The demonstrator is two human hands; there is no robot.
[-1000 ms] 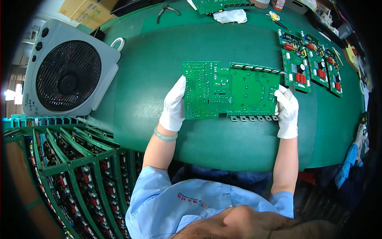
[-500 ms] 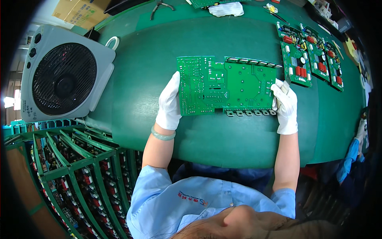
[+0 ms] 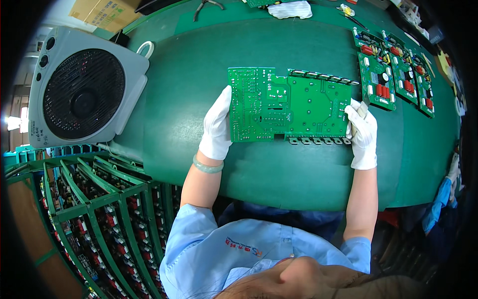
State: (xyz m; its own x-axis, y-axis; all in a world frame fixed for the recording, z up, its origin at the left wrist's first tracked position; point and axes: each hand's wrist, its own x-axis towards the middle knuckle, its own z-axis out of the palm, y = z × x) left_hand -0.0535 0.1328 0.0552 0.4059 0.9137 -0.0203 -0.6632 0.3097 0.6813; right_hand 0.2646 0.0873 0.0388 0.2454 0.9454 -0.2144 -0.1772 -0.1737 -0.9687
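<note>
Between my two white-gloved hands is a green circuit board (image 3: 313,107), its soldered side facing up. Rows of metal tabs stick out along its far and near edges on the right half. My left hand (image 3: 217,124) grips the board's left edge, the fingers hidden beneath it. On the right edge my right hand (image 3: 362,132) closes, with the thumb on top and a small flat metal-coloured piece showing by the fingers; I cannot make out what that piece is. The board is held above the green work table (image 3: 184,104).
Several finished-looking circuit boards (image 3: 377,74) with red and white components lie at the far right. A grey box fan (image 3: 82,99) stands at left, above a green rack (image 3: 99,199) full of boards. Pliers (image 3: 206,6) and a white cloth (image 3: 290,10) lie at the back.
The whole view has shifted slightly, so board, hands and table items all appear a little further right. Both hands keep the same hold on the board.
</note>
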